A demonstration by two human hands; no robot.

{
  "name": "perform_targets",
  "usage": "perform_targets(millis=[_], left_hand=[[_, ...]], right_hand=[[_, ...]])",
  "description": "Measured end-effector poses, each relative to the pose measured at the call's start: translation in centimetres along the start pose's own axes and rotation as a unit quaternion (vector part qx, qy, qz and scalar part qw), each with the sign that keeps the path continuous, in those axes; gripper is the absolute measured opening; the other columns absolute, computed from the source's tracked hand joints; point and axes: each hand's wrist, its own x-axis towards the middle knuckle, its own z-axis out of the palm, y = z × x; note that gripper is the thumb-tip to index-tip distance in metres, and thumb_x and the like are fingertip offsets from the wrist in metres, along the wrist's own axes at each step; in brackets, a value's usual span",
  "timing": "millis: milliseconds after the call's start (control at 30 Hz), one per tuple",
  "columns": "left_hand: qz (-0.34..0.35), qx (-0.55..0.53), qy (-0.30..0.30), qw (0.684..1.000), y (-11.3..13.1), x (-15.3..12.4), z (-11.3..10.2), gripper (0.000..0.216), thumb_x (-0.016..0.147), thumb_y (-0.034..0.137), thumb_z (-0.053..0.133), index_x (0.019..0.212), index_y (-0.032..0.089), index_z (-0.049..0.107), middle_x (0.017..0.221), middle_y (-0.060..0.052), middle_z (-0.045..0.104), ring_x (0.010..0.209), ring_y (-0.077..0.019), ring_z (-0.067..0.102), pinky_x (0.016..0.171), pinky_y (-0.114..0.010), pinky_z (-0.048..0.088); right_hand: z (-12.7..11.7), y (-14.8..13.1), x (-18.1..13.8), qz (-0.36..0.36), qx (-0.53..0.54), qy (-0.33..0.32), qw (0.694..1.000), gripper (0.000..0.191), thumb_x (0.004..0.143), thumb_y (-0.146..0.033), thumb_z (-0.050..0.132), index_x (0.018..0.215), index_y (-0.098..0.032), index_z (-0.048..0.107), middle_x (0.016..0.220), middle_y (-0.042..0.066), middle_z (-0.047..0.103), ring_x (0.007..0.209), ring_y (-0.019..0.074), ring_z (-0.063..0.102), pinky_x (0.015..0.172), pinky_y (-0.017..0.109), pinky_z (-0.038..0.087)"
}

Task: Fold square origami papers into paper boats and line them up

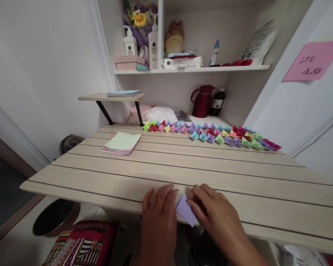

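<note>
A small folded piece of purple paper (pixel 185 210) lies at the table's front edge, between my two hands. My right hand (pixel 218 210) pinches its right side, with the thumb along the edge and the fingers curled. Beside the paper's left edge, my left hand (pixel 160 212) rests palm down on the wood, its fingers stretched out and slightly bent. Whether its fingertips touch the paper is hard to make out. Farther back on the left sits a stack of square paper sheets (pixel 122 142), light green on top.
Rows of colourful folded paper pieces (pixel 211 135) line the table's back right. A small raised shelf (pixel 94 97) holds more paper (pixel 124 93). Behind stand a red jug (pixel 203 101) and a dark bottle (pixel 217 102). A pink note (pixel 314 61) hangs at right.
</note>
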Motion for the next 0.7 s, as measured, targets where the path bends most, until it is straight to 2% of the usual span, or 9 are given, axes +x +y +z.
perform_targets(millis=[100,167,233,333,433,700], left_hand=[[0.120,0.033,0.005,0.992,-0.5,-1.0,0.1,0.034,0.093,0.025,0.050,0.126,0.029,0.054,0.130,0.002,0.062,0.127,-0.0219,0.047,0.112,-0.046,0.017],[0.150,0.050,-0.004,0.987,-0.7,-1.5,0.4,0.036,0.093,0.037,0.051,0.128,0.032,0.054,0.128,0.004,0.063,0.128,-0.0209,0.046,0.116,-0.045,0.004],[0.132,0.061,-0.007,0.989,-0.7,-2.0,0.8,0.037,0.092,0.042,0.051,0.128,0.033,0.054,0.126,0.004,0.064,0.127,-0.0189,0.046,0.117,-0.045,-0.001],[0.105,0.076,-0.010,0.992,-0.6,-2.4,1.3,0.035,0.092,0.039,0.052,0.126,0.036,0.056,0.125,0.004,0.065,0.127,-0.0178,0.047,0.117,-0.046,0.001],[0.085,0.084,-0.007,0.993,-0.4,-2.5,1.3,0.034,0.091,0.041,0.052,0.125,0.038,0.057,0.130,0.004,0.062,0.127,-0.0195,0.047,0.117,-0.046,0.003],[0.080,0.058,-0.029,0.995,-0.8,-2.9,1.0,0.045,0.092,0.016,0.045,0.132,0.037,0.049,0.134,0.004,0.058,0.128,-0.0193,0.047,0.115,-0.048,-0.001]], right_hand=[[0.0,-0.1,0.1,0.006,-0.005,0.000,1.000,0.003,0.087,-0.023,0.057,0.086,-0.025,0.056,0.084,0.001,0.061,0.073,0.0219,0.058,0.067,0.034,0.042],[0.0,-0.1,0.0,0.011,0.000,0.002,1.000,0.002,0.087,-0.023,0.056,0.086,-0.025,0.057,0.084,0.002,0.062,0.074,0.0224,0.058,0.067,0.035,0.042],[0.0,0.0,-0.3,0.009,0.020,0.008,1.000,0.007,0.090,-0.024,0.052,0.089,-0.026,0.059,0.087,0.002,0.062,0.076,0.0224,0.058,0.069,0.035,0.043],[0.2,0.3,-1.3,-0.007,0.067,0.041,0.997,0.022,0.094,-0.021,0.042,0.105,-0.028,0.059,0.100,0.004,0.064,0.088,0.0221,0.059,0.075,0.036,0.044],[0.5,0.6,-2.2,0.000,0.093,0.078,0.993,0.029,0.095,-0.024,0.042,0.121,-0.029,0.053,0.110,0.005,0.063,0.098,0.0227,0.058,0.080,0.037,0.045],[0.1,0.7,-1.6,0.023,0.105,0.019,0.994,0.021,0.090,-0.034,0.055,0.111,-0.032,0.059,0.106,0.002,0.066,0.100,0.0252,0.058,0.082,0.040,0.044]])
